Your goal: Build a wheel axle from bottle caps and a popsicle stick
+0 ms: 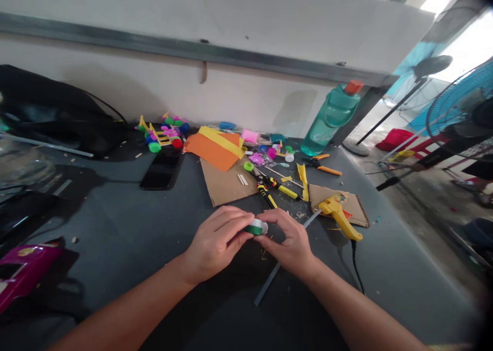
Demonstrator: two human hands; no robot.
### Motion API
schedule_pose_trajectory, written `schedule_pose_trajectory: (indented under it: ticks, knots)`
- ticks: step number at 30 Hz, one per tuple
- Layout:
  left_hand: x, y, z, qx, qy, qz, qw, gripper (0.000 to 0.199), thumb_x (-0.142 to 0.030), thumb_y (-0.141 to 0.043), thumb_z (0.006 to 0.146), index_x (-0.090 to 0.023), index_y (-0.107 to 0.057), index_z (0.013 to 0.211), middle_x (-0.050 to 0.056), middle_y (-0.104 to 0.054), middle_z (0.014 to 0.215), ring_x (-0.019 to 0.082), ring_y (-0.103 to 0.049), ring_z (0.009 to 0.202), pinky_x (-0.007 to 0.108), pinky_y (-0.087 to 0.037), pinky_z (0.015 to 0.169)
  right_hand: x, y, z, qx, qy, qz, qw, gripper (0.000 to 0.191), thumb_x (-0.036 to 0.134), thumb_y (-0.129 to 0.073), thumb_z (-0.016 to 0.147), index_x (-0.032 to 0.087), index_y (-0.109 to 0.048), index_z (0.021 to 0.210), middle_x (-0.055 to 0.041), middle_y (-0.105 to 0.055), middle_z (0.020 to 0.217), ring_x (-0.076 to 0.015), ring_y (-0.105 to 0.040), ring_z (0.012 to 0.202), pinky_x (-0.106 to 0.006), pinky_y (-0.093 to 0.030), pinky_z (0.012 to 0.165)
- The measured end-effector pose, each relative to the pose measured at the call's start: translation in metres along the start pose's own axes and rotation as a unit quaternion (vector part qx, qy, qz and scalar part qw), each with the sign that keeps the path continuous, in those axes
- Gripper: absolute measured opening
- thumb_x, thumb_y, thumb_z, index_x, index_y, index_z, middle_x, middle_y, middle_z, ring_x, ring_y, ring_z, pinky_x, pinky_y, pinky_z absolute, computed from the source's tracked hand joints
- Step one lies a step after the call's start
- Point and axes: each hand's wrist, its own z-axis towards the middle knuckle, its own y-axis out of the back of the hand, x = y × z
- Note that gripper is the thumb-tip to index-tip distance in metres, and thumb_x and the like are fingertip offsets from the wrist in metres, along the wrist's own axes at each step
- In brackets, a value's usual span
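Note:
Between my two hands, above the front middle of the dark table, is a small round piece, green below and white above, like bottle caps put together (254,227). My left hand (219,240) pinches it from the left with thumb and fingers. From the right, my right hand (287,240) grips its edge between thumb and forefinger. Its far side is hidden by my fingers. Just beyond my hands lie yellow-and-black pliers (285,188). To the right, a yellow hot glue gun (339,215) rests on a cardboard piece (358,207), with a long glue stick (269,284) reaching toward me.
Orange paper (215,153) covers part of a cardboard sheet (215,186). Nearby are a black phone (162,170), small colourful assembled pieces (165,133) and orange-handled pliers (329,170). A teal bottle (329,119) stands at the back right; a magenta tool (29,269) lies at left.

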Motion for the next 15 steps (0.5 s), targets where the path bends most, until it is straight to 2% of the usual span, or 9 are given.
schedule_pose_trajectory:
  ticks: [5, 9, 12, 15]
  knots:
    - [-0.0009, 0.002, 0.0001, 0.014, 0.004, -0.005, 1.0, 0.037, -0.009, -0.061, 0.083, -0.018, -0.056, 0.119, 0.009, -0.067, 0.104, 0.021, -0.06, 0.099, 0.041, -0.053, 0.086, 0.0031, 0.0007, 0.0, -0.001, 0.005, -0.004, 1.0, 0.018, 0.024, -0.066, 0.077, 0.023, -0.062, 0.095, -0.0043, -0.068, 0.088, -0.0203, -0.064, 0.088, -0.032, -0.051, 0.077]
    - [0.0007, 0.0023, 0.0009, 0.029, 0.036, -0.009, 0.999, 0.033, -0.013, -0.057, 0.086, -0.02, -0.056, 0.119, 0.008, -0.066, 0.104, 0.02, -0.06, 0.099, 0.039, -0.052, 0.087, 0.0018, -0.0013, -0.001, 0.013, -0.065, 0.021, 0.998, 0.016, 0.024, -0.065, 0.077, 0.022, -0.063, 0.093, -0.0041, -0.068, 0.089, -0.0191, -0.063, 0.084, -0.032, -0.051, 0.076]
    - [0.0027, 0.0018, 0.0007, 0.034, 0.072, -0.027, 0.996, 0.033, -0.019, -0.056, 0.088, -0.021, -0.054, 0.121, 0.008, -0.065, 0.108, 0.02, -0.06, 0.102, 0.038, -0.051, 0.088, 0.0003, -0.004, -0.0005, 0.008, -0.157, 0.132, 0.979, 0.019, 0.029, -0.062, 0.08, 0.021, -0.062, 0.097, -0.0047, -0.068, 0.092, -0.0186, -0.063, 0.084, -0.033, -0.052, 0.076]
    - [0.003, 0.0008, -0.0002, 0.046, 0.106, -0.044, 0.992, 0.044, -0.029, -0.063, 0.085, -0.022, -0.05, 0.127, 0.01, -0.062, 0.116, 0.023, -0.058, 0.108, 0.041, -0.048, 0.092, -0.0005, -0.0068, 0.0008, 0.006, -0.22, 0.293, 0.93, 0.025, 0.037, -0.06, 0.083, 0.02, -0.06, 0.102, -0.0048, -0.068, 0.09, -0.0177, -0.065, 0.08, -0.031, -0.053, 0.072]
